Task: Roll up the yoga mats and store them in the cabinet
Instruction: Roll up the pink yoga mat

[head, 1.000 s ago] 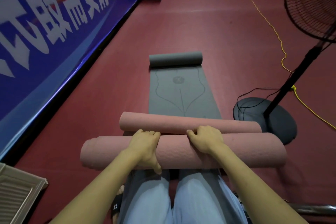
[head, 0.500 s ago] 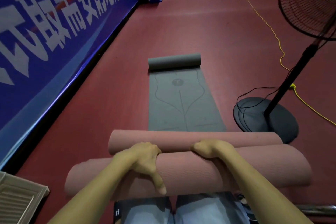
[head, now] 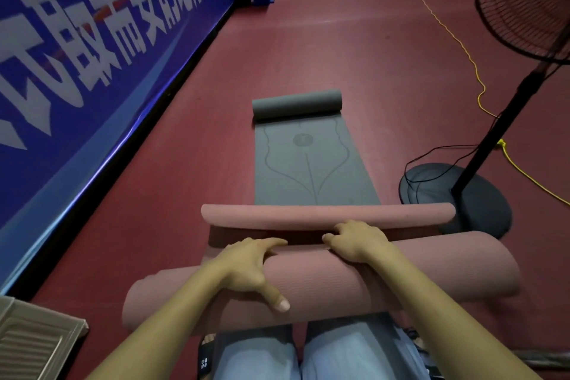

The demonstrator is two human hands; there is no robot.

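- Red floor (head: 370,49) runs ahead, with a blue banner (head: 92,55) along the wall well off to one side of the pink roll.
- Pink roll (head: 385,274), thick and nearly finished, lies across the person's knees; a thin pink curl (head: 277,215) at the mat's far end sits just beyond it.
- Left hand (head: 246,268) curls over the roll's top with the thumb pressed on its near face; right hand (head: 357,241) grips its far edge, fingers bent over.
- Risk: the roll looks skewed, its ends not level, so it may telescope and come out too loose or long for the cabinet.
- Risk: the far curl could get trapped as a lump inside the last turn.
- Grey mat (head: 311,170) lies just beyond the curl, mostly flat, its far end rolled; not yet done.
- Fan base (head: 481,194), with its black cord, sits close to the roll's right end and could snag it.
- Yellow cable (head: 462,49) trails beyond the fan.
- No cabinet is in view.
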